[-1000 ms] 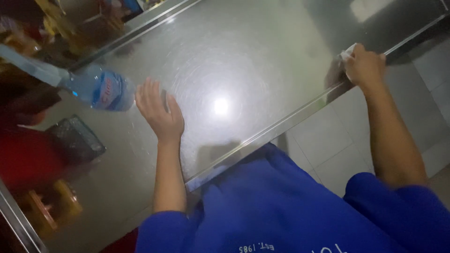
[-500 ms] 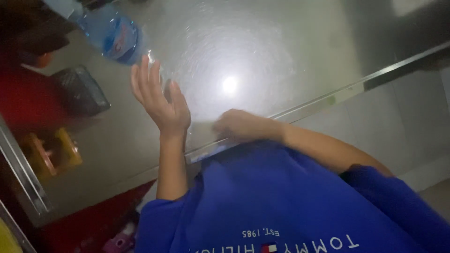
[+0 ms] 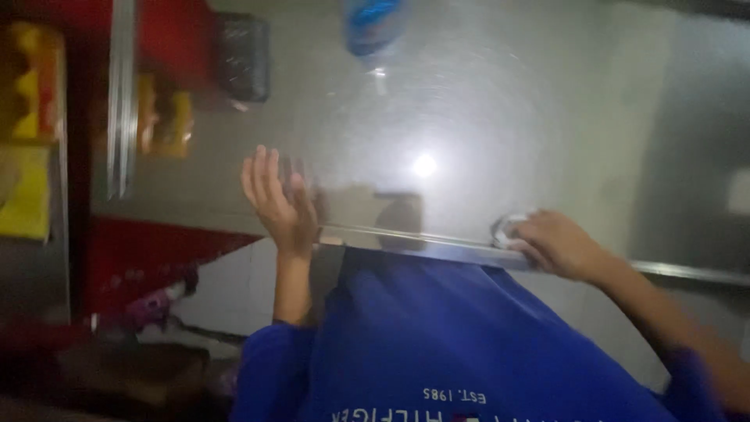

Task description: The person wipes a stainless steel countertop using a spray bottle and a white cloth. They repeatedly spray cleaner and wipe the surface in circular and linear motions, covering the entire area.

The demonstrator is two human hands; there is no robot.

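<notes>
Steel surface point(image 3: 547, 117) with a bright glare; the left hand point(image 3: 280, 200) rests flat, fingers spread, while the right hand point(image 3: 556, 244) grips a white cloth point(image 3: 509, 226) at its edge.

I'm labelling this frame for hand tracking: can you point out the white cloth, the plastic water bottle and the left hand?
white cloth point(image 3: 509, 226): head view, the bit showing beside the fingers.
plastic water bottle point(image 3: 370, 25): head view, its blue label.
left hand point(image 3: 280, 202): head view, middle of the hand's back.
</notes>
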